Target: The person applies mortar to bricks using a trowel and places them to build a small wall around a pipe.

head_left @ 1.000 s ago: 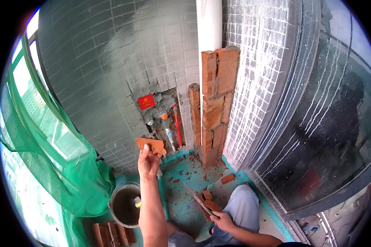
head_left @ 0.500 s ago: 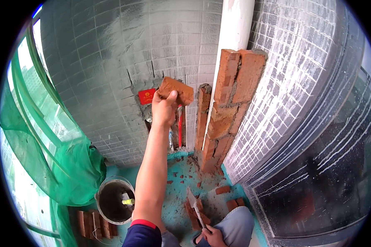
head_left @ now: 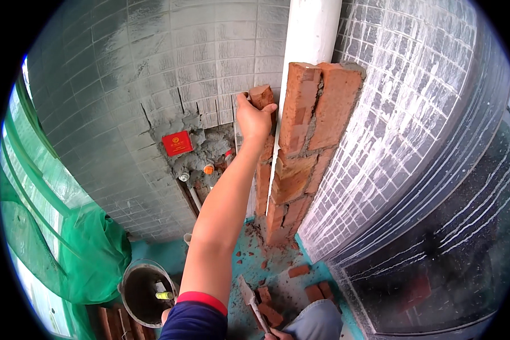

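My left hand (head_left: pixel 254 120) reaches far out, its fingers and thumb around a reddish brick (head_left: pixel 261 96). That brick stands at the top of a narrow brick column (head_left: pixel 263 184) against the tiled wall, just left of the white pipe (head_left: pixel 311 34). The hand hides where brick and column meet, so I cannot tell if they touch. Low in the view, my right hand (head_left: pixel 279 334) grips the handle of a trowel (head_left: pixel 247 292). Its blade points up and away, near loose bricks (head_left: pixel 271 314) on the floor. Part of this hand is cut off by the lower edge.
Right of the pipe rises a taller mortared brick column (head_left: pixel 306 113). A red card (head_left: pixel 177 143) sits on the wall above exposed pipe ends (head_left: pixel 208 169). A mortar bucket (head_left: pixel 147 266), green netting (head_left: pixel 96 249) and stacked bricks (head_left: pixel 116 323) lie left. Dark glass (head_left: pixel 436 272) is at right.
My left hand has moved right with the brick, from in front of the wall to the top of the narrow column, and turned it more upright. The trowel stays in my right hand.
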A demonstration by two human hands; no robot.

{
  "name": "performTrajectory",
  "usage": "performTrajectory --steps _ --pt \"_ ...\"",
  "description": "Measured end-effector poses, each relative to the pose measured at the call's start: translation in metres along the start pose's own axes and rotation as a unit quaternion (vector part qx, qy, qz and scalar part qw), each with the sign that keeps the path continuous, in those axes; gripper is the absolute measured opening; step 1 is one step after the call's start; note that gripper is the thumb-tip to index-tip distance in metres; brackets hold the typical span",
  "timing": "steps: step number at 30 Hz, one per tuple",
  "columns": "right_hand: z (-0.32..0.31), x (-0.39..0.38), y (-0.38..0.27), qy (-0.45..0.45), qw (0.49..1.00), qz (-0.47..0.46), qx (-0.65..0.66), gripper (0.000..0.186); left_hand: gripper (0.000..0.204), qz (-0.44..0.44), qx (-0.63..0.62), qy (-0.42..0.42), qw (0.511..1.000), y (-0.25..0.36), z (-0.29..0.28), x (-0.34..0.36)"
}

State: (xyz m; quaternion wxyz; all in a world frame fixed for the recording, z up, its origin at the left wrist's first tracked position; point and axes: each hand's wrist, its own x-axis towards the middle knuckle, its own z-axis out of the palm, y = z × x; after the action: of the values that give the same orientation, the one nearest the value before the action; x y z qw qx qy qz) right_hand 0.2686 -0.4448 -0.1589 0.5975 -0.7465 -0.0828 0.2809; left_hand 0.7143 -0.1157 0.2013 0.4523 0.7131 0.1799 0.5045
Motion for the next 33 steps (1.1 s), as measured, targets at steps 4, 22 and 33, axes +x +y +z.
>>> performTrajectory --steps 4,22,33 --pt "0.0 0.002 0.012 -0.01 1.0 -0.008 0.009 0.02 0.07 0.02 0.02 -0.004 1.0 -0.003 0.006 -0.002" --pt "0.002 0.002 0.005 -0.043 0.999 0.017 0.01 0.023 0.052 0.134 0.017 -0.019 0.991 -0.027 0.015 -0.012" --pt "-0.005 -0.006 -0.021 -0.093 0.991 0.093 0.036 0.02 0.048 0.155 0.029 0.045 0.986 -0.045 0.019 -0.015"
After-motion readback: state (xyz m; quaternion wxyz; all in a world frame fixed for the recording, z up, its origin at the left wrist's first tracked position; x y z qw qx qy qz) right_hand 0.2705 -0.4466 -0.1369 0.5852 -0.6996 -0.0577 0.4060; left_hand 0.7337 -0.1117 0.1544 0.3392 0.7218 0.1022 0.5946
